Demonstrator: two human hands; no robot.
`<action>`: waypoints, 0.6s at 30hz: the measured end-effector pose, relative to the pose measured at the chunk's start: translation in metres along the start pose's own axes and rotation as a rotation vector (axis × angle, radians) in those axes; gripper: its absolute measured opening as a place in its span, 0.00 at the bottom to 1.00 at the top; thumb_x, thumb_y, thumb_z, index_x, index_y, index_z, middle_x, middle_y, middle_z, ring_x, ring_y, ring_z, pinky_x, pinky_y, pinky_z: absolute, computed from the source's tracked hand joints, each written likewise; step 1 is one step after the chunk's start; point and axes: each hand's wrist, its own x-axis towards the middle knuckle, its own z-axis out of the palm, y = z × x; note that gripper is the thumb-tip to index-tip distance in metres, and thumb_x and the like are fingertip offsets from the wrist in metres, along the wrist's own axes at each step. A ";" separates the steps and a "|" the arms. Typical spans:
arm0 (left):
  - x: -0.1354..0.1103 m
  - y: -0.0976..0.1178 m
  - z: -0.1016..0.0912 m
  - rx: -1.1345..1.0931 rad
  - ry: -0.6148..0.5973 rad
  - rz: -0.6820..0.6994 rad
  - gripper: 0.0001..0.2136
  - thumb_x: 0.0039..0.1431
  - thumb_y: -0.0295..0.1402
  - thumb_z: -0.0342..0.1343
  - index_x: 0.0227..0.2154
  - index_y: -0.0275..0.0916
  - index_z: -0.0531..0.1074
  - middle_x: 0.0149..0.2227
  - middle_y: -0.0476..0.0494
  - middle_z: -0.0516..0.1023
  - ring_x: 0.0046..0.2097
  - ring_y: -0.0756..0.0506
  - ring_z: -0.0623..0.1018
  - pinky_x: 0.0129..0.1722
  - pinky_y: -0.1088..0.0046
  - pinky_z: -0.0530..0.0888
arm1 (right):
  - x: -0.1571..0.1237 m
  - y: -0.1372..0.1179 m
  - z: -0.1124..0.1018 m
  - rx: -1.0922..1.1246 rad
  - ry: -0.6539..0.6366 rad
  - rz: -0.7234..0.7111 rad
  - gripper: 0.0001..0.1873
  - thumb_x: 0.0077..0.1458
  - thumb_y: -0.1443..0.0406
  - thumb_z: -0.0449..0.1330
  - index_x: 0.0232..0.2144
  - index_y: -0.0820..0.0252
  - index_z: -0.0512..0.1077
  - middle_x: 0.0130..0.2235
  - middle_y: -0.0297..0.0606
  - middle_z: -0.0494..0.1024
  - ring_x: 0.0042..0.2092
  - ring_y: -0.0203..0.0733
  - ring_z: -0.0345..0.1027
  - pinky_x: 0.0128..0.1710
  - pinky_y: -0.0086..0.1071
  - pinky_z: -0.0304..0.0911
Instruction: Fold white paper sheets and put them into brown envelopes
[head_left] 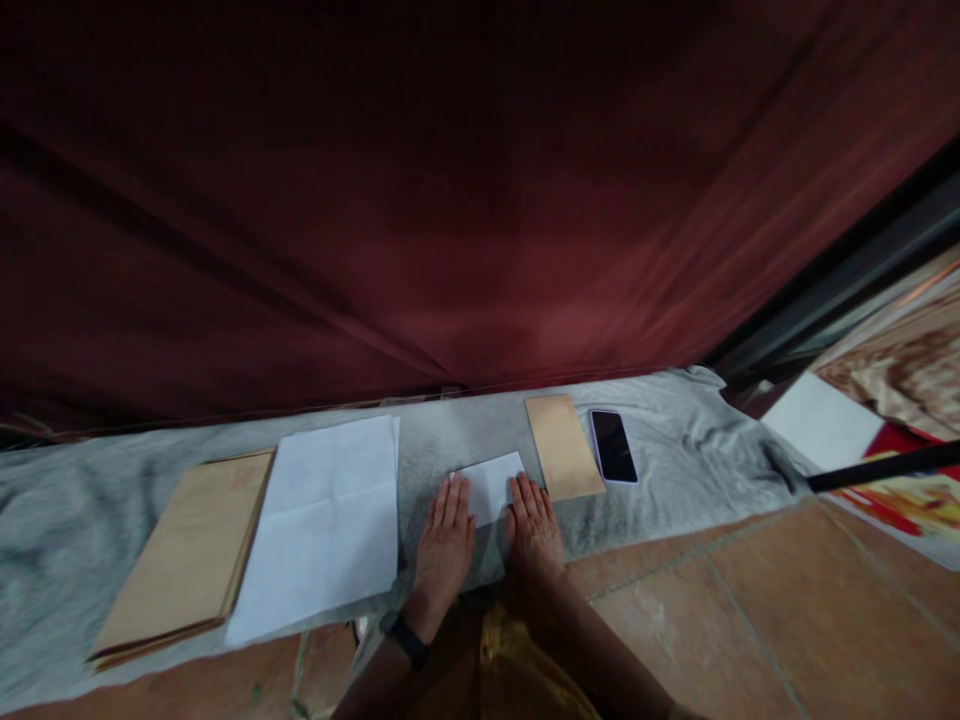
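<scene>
Head view: both your hands lie flat, fingers stretched out and close together, gripping nothing. Your left hand (445, 535) rests on the left side of the folded paper (487, 490) and your right hand (534, 530) on its right side, so the paper sits between them and slightly ahead. The grey cloth (457, 428) beneath looks soft; under hard pressing it could give or slide, leaving the fold crooked or weak. Uneven weight from your two hands might also twist the paper or make its layers slip out of line. Just right of your right hand lies the brown envelope (564, 447), with the phone (615, 447) beyond it. Whether your fingers touch that envelope cannot be told from here, but a sideways sweep could push it into the phone. Left of your left hand, the white sheets (322, 520) lie loose with edges not quite matched, and the brown stack (187, 545) lies past them. The watch (406, 641) on your left wrist could snag a corner if that arm swings out.
</scene>
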 end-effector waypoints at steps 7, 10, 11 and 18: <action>-0.022 0.014 0.002 0.026 -0.087 0.113 0.27 0.69 0.38 0.47 0.69 0.36 0.57 0.70 0.39 0.61 0.70 0.38 0.61 0.67 0.55 0.65 | 0.000 0.005 0.001 0.058 0.023 -0.027 0.30 0.69 0.68 0.47 0.71 0.64 0.52 0.69 0.50 0.62 0.69 0.52 0.55 0.65 0.51 0.57; -0.022 0.013 0.000 0.054 -0.102 0.122 0.28 0.68 0.36 0.48 0.69 0.35 0.57 0.70 0.39 0.60 0.71 0.38 0.60 0.68 0.55 0.64 | 0.005 0.001 0.004 0.103 0.030 -0.049 0.30 0.69 0.68 0.46 0.71 0.65 0.52 0.69 0.51 0.62 0.70 0.52 0.54 0.65 0.52 0.57; -0.022 0.013 0.000 0.059 -0.104 0.125 0.28 0.68 0.35 0.48 0.69 0.35 0.57 0.71 0.39 0.60 0.71 0.39 0.59 0.68 0.55 0.63 | 0.007 -0.002 0.004 0.120 0.023 -0.065 0.29 0.69 0.67 0.46 0.70 0.65 0.54 0.68 0.51 0.62 0.70 0.52 0.53 0.65 0.52 0.57; -0.023 0.015 -0.001 0.099 -0.114 0.133 0.29 0.63 0.29 0.48 0.68 0.32 0.58 0.71 0.36 0.59 0.72 0.38 0.57 0.70 0.55 0.60 | 0.016 -0.019 0.007 0.185 -0.098 -0.202 0.26 0.69 0.66 0.46 0.66 0.63 0.63 0.68 0.49 0.63 0.69 0.51 0.54 0.66 0.51 0.57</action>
